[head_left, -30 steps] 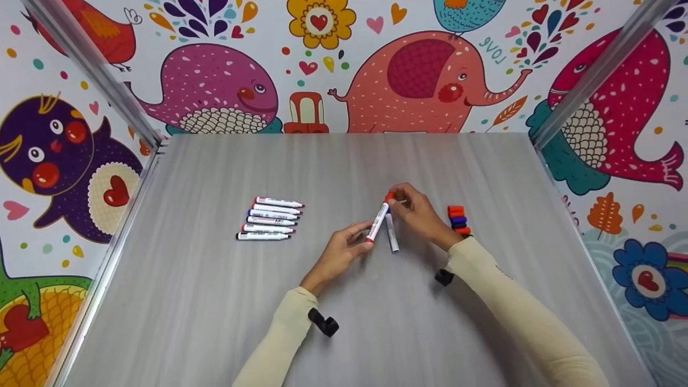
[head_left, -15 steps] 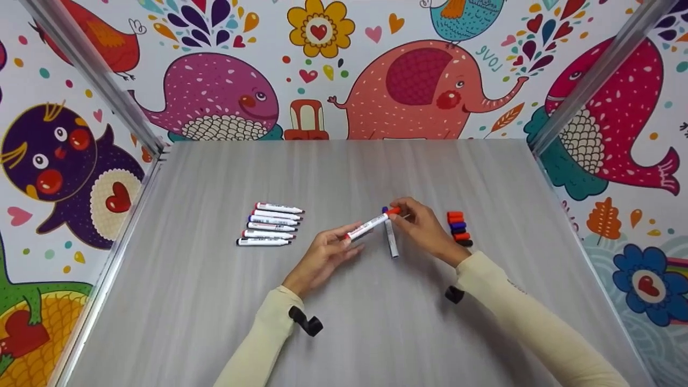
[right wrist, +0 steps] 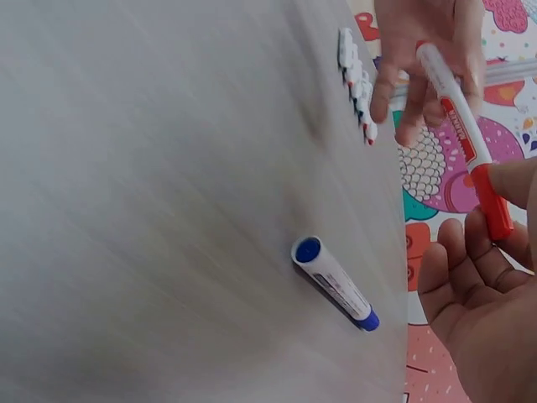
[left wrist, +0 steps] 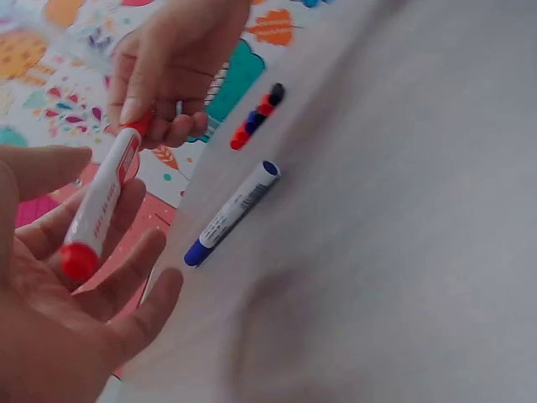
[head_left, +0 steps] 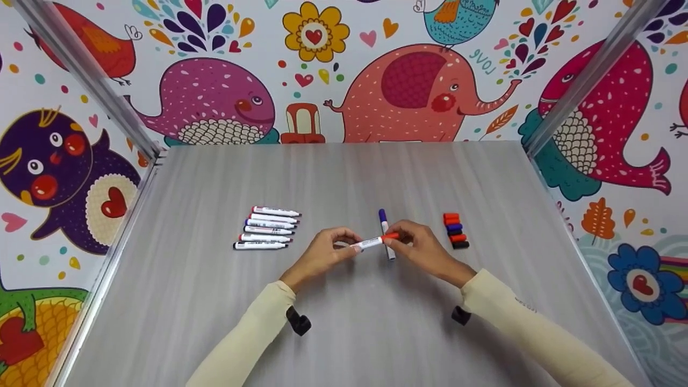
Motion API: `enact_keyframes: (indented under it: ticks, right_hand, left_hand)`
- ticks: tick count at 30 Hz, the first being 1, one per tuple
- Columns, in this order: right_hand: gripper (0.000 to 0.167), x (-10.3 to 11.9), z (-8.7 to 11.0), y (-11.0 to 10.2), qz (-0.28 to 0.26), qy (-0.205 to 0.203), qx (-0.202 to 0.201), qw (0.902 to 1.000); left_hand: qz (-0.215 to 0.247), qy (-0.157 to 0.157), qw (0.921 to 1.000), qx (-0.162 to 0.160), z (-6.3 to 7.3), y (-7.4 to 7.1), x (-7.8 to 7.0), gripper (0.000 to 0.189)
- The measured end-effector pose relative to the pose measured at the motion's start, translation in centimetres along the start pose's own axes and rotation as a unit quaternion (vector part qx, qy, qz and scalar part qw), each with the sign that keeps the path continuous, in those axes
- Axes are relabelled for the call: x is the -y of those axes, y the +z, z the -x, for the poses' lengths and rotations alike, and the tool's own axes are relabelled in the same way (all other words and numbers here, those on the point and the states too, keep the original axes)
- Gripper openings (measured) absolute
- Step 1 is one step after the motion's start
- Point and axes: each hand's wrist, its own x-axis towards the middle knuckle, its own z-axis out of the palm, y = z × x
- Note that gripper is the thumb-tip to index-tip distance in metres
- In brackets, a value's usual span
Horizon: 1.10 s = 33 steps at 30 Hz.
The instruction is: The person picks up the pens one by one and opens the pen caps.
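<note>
A white marker with a red cap (head_left: pixel 371 243) is held in the air above the table. My right hand (head_left: pixel 424 250) pinches it by the cap between thumb and fingers. The left hand (head_left: pixel 325 252) is at the marker's red rear end. In the left wrist view its thumb stands apart from the marker (left wrist: pixel 102 197) and its fingers are spread loosely beside the barrel. Below the hands a blue-capped marker (head_left: pixel 383 216) lies on the table, partly hidden in the head view by the held one.
Several uncapped white markers (head_left: pixel 269 230) lie in a stacked row on the left of the grey table (head_left: pixel 344 333). To the right, several red, blue and black caps (head_left: pixel 454 228) form a short column. A patterned wall (head_left: pixel 215 97) borders the table's back.
The red-capped marker has swung from steeply slanted to nearly level and come nearer to me, with the right hand still on its cap. The left hand has shifted left with its end.
</note>
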Motion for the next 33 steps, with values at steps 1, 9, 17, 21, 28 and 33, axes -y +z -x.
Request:
enact_keyframes:
  ticks: [1, 9, 17, 21, 28, 33]
  right_hand:
    - [0.013, -0.1, 0.2, 0.2, 0.002, 0.000, -0.001, 1.0000]
    - [0.006, -0.1, 1.6, 1.0, 0.014, -0.022, -0.002, 0.9997]
    - [0.011, 0.0, 2.4, 0.7, 0.014, -0.006, 0.018, 0.9997]
    - [0.013, 0.4, 2.3, 0.6, 0.012, -0.008, 0.026, 0.9996]
    - [0.013, 0.6, 2.1, 0.7, 0.008, -0.019, 0.034, 0.9992]
    - [0.011, 0.8, 2.1, 0.6, 0.005, -0.013, 0.033, 0.9993]
  left_hand:
    - [-0.029, 0.004, 0.9996, 0.000, 0.0, 0.2, -0.1, 0.021]
    - [-0.243, 0.086, 0.9656, -0.033, 0.0, 2.1, -0.7, 0.023]
    - [-0.327, 0.156, 0.9293, -0.069, -0.1, 3.1, -0.9, 0.016]
    - [-0.343, 0.171, 0.9210, -0.071, -0.1, 3.1, -1.1, 0.015]
    - [-0.352, 0.182, 0.9149, -0.079, 0.4, 3.4, -1.2, 0.014]
    - [-0.378, 0.209, 0.8971, -0.093, 0.5, 3.8, -1.1, 0.019]
